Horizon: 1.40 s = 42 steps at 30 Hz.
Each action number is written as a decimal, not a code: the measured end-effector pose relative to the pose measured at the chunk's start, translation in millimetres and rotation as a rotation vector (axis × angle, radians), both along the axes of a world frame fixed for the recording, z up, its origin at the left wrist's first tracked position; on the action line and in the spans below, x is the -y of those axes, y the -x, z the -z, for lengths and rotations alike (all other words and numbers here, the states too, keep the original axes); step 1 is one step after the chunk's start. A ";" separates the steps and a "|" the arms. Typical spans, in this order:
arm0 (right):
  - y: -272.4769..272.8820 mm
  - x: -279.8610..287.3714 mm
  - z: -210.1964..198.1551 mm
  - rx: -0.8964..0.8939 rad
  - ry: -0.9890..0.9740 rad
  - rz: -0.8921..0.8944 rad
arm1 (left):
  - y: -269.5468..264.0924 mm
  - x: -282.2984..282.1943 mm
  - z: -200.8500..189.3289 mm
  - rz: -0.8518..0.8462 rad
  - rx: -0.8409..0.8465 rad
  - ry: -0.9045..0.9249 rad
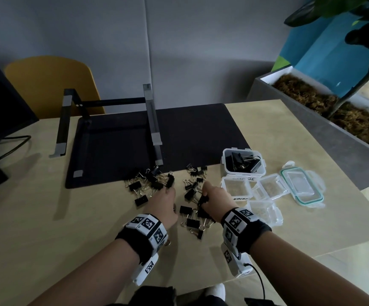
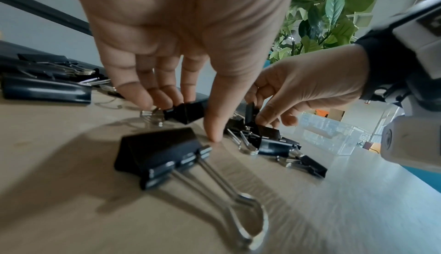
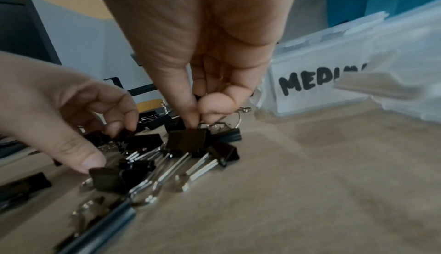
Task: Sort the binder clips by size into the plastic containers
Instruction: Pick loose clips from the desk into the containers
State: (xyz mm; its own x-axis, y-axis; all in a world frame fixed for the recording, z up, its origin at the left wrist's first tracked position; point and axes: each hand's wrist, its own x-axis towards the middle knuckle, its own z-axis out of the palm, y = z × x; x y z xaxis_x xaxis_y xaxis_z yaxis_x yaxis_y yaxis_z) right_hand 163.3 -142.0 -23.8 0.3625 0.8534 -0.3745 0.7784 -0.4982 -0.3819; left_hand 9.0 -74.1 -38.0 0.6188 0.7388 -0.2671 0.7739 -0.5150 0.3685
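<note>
Meanwhile, at the far left of the pale wooden counter [image 1: 46, 206] stood a dark monitor [image 1: 0, 120], then a black metal laptop stand [image 1: 104, 120] on a black rectangular desk mat [image 1: 190, 138]. In front of the mat lay the scattered black binder clips with silver wire handles [image 1: 150, 184]. My left hand [image 1: 163, 204] reached down among them, its grip clamped on one small black binder clip [image 2: 188, 112] between fingertips and thumb, right at the counter surface. Just beside it, my right hand [image 1: 214, 199] was lowered onto the neighbouring clips, thumb and forefinger pinched together on the wire handle of a medium black clip [image 3: 187, 141] that lay in the heap. Further right sat a clear plastic tub holding large black clips [image 1: 243, 162], then three shallow clear plastic containers [image 1: 236, 188], one with a hand-lettered label that began "MEDI", and finally a clear lid with a green seal [image 1: 300, 186] lying flat.
</note>
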 end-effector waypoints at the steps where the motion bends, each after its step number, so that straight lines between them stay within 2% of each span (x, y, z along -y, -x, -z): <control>1: 0.2 -0.8 -0.4 -0.017 -0.006 0.006 | -1.1 0.1 0.7 0.007 0.000 -0.006; 6: -0.2 -1.1 -7.6 -0.095 -0.079 0.002 | -7.7 -3.6 -6.0 0.016 0.021 0.019; 12: -23.0 2.4 -32.5 -0.176 -0.194 0.081 | -25.5 -12.7 -21.8 -0.062 0.228 0.039; 18: -69.0 15.6 -42.7 -0.076 -0.266 0.175 | -53.7 -10.0 -33.0 -0.229 0.429 0.250; 22: -95.0 27.2 -40.1 -0.023 -0.174 0.249 | -77.5 -5.2 -33.9 -0.254 0.469 0.312; 29: -103.5 30.6 -34.5 0.093 0.025 0.154 | -119.9 2.6 -36.6 -0.145 0.463 0.245; 36: -109.7 34.8 -36.7 0.097 -0.008 0.130 | -151.6 21.6 -30.5 0.009 0.358 0.169; 42: -113.0 39.0 -31.7 0.039 0.057 0.102 | -158.4 27.6 -21.1 0.084 0.371 0.125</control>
State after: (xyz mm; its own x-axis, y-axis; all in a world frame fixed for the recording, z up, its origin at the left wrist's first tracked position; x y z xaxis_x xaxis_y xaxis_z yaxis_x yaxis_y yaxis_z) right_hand 276.3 -181.0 7.9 0.4614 0.7893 -0.4050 0.7364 -0.5953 -0.3213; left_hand 167.5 -101.8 -16.9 0.7467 0.6578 -0.0988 0.5337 -0.5039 0.6791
